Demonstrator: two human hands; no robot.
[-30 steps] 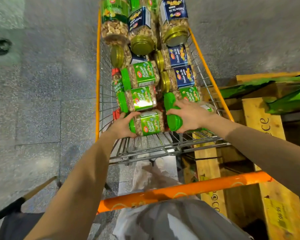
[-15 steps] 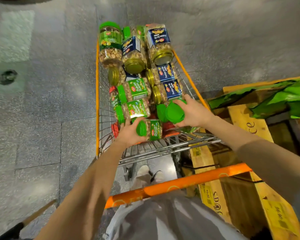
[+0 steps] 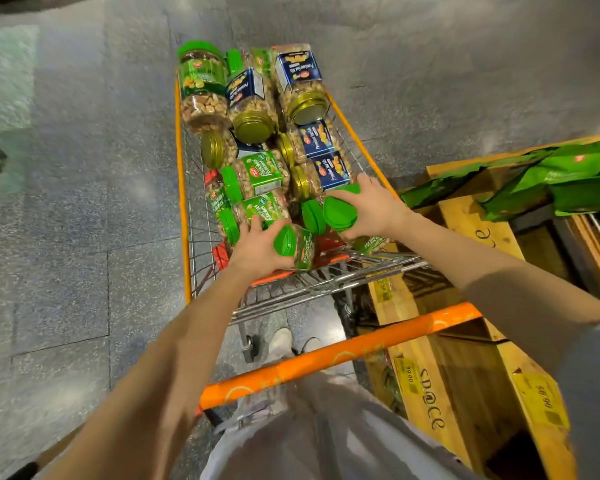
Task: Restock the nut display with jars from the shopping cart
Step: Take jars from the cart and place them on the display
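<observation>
A pistachio jar [image 3: 297,247] with a green lid is on its side at the near end of the shopping cart [image 3: 181,188], its lid turned toward the person. The left hand [image 3: 253,249] grips it, fingers curled round the lid end. Just to the right, a second green-lidded jar [image 3: 338,213] is tipped with its lid to the left, and part of its labelled body shows below the wrist. The right hand [image 3: 378,209] is wrapped over it from above, fingers grasping the jar just behind the lid. The two held jars are near each other but apart, with another green lid [image 3: 312,216] between them.

Farther into the cart lies more stock. Green-labelled jars [image 3: 262,171] rest on their sides at the left and blue-labelled jars [image 3: 323,173] with gold lids at the right. Bigger jars fill the far end, among them a tall green-capped jar [image 3: 201,88] in the far left corner. The cart's orange handle [image 3: 326,358] crosses the near foreground, with the person's shoes [image 3: 280,341] showing just beyond it.

To the right of the cart stands a wooden crate [image 3: 426,382] with printed letters and yellow price stickers — green bags [image 3: 582,171] lie on its far part. Grey speckled floor [image 3: 66,220] spreads to the left.
</observation>
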